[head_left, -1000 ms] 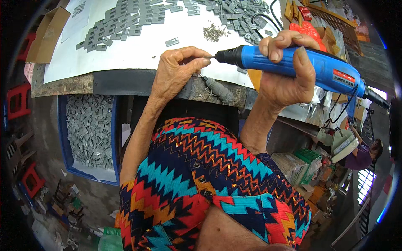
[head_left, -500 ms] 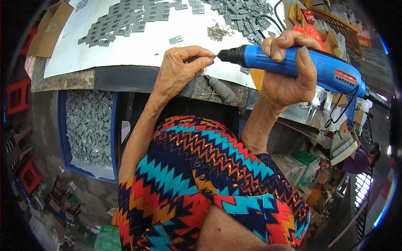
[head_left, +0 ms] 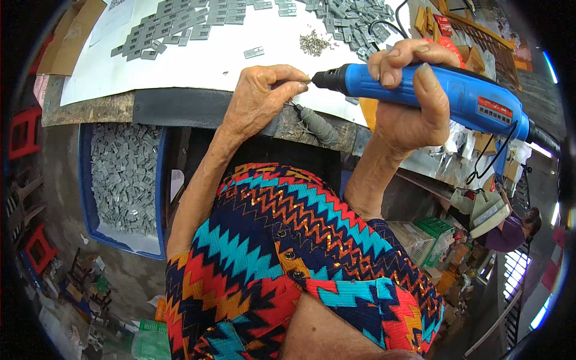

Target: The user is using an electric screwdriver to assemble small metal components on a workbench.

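My right hand (head_left: 414, 114) is wrapped around a blue electric screwdriver (head_left: 465, 99), which lies level with its black nose toward the left. My left hand (head_left: 258, 99) pinches thumb and forefinger together right at the tip of that nose. Whatever lies between those fingertips is too small to make out. Beyond them on the white work surface (head_left: 180, 66) are a single grey plastic piece (head_left: 254, 53) and a heap of tiny screws (head_left: 314, 43). Below my left fingers, a tool with a grey wrapped handle (head_left: 318, 127) rests at the table's front edge.
Rows of grey pieces (head_left: 210, 21) cover the far left of the table, with a loose pile (head_left: 354, 30) at far right. A blue crate (head_left: 87, 198) full of similar pieces stands below on the left. Another person (head_left: 510, 231) is at the right.
My left fingertips and the screwdriver's nose have come closer together, so the thin bit between them hardly shows. The whole view has shifted slightly.
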`<action>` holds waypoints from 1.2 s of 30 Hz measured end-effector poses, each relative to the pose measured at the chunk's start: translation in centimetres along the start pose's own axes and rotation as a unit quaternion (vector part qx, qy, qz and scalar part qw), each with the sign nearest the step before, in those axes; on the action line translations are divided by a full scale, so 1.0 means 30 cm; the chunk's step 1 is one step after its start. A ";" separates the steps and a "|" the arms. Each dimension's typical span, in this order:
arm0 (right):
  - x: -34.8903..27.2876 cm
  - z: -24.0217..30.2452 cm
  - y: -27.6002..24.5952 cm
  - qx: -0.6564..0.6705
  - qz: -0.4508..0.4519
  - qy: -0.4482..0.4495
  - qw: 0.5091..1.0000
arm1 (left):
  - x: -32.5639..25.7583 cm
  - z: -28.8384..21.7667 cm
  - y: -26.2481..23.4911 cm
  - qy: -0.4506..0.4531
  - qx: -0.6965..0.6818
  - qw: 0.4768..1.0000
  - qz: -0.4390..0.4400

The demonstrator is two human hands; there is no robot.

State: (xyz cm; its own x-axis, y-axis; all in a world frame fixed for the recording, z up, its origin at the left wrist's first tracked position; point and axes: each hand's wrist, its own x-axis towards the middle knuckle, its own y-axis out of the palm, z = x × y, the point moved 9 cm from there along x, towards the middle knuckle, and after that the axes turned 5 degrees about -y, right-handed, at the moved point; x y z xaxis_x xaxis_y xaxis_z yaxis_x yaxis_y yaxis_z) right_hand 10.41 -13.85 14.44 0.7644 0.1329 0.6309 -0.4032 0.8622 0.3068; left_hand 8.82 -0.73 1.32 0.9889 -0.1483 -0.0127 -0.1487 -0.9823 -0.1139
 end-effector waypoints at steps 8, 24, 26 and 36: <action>0.004 0.002 -0.021 0.055 -0.062 -0.010 0.996 | 0.003 0.001 -0.004 0.007 -0.012 1.000 -0.004; 0.039 -0.027 0.037 0.034 -0.032 -0.025 0.999 | -0.028 -0.018 -0.211 0.048 0.133 0.972 -0.188; 0.053 -0.038 0.059 0.035 -0.021 -0.032 0.999 | -0.016 -0.057 -0.198 0.152 0.257 0.932 -0.207; 0.085 -0.169 0.119 -0.041 0.036 -0.031 0.998 | 0.041 -0.007 -0.189 0.137 0.318 0.919 -0.190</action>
State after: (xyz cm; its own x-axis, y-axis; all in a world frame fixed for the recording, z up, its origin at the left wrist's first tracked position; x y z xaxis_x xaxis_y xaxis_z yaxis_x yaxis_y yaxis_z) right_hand 13.46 -7.96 13.53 0.7017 0.1684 0.6923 -0.4112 0.8893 0.2004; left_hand 10.89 4.62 2.16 0.9177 0.0826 0.3886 0.3255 -0.7171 -0.6163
